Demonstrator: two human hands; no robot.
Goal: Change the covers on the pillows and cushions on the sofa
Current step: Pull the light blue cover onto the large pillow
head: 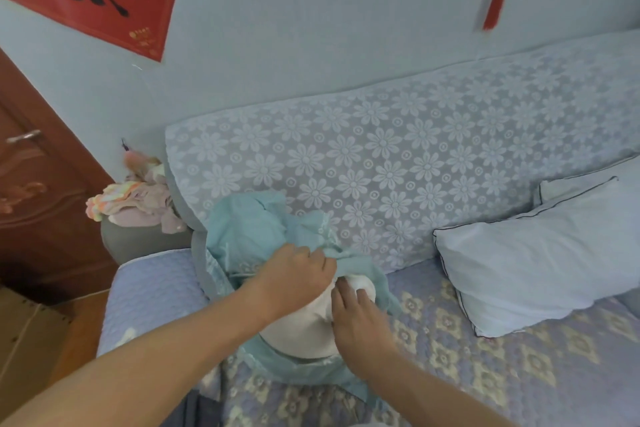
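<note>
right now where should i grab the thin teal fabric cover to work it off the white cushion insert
Grip the teal cover at its bunched open edge beside the left hand, coming from above, and pull toward the sofa back: the white insert is already bare on the near side, where the right hand can brace it.

Cushion (pixel 304 326) on sofa seat (pixel 519 374) at its left end, cover (pixel 249 236) bunched over its far side against the backrest (pixel 381 156); pillows (pixel 540 260) to the right; clothes pile (pixel 138 201) left, beyond the armrest (pixel 152 288).

left hand (pixel 294 279): fingers curled, gripping | right hand (pixel 360 326): fingers spread, pressing down
</note>
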